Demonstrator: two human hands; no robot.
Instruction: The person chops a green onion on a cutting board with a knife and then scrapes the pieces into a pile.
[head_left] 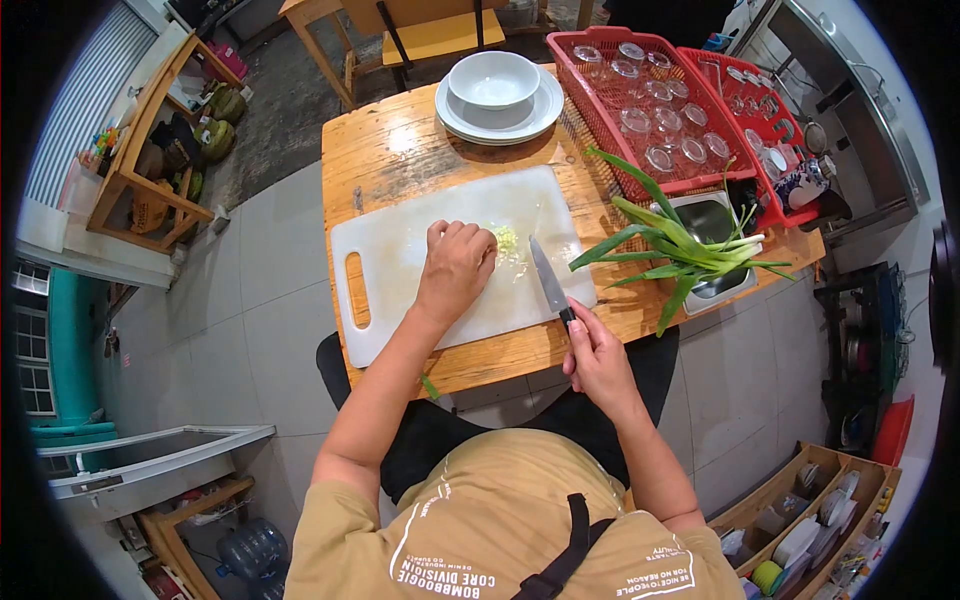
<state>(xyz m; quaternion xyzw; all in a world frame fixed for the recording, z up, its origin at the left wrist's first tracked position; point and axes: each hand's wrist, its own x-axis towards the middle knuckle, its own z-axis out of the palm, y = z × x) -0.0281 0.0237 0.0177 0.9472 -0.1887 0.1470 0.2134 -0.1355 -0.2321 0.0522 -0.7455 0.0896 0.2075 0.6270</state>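
fingers of the right hand [598,358] are wrapped around the black handle of a knife [548,280]. fingers of the left hand [458,262] are curled inward over the cutting board [393,268]; their undersides are hidden, so it cannot be told whether they pinch a piece.

work position: finely cut pale pieces [507,241] lie in a small heap on the board, just right of the left fingertips. the blade points to the far side, its tip just right of the heap. whether the blade touches the board cannot be told.

step in hand, as judged: fine chopping, with the blade set apart from the heap. the next move would call for the edge to be brought left over the pieces, with the left fingertips kept tucked.

containers, on the table [375,125]:
- metal tray [707,219], right side: spring onions [660,238] lie across it, leaves extending left past its rim; they hide part of its interior.
- red basket [590,115], far right: holds rows of clear glasses [634,121].
- second red basket [767,208], right of the first: holds more glassware; other items there are too small to identify.
- white bowl [493,80], far side: seated on stacked plates [540,108].
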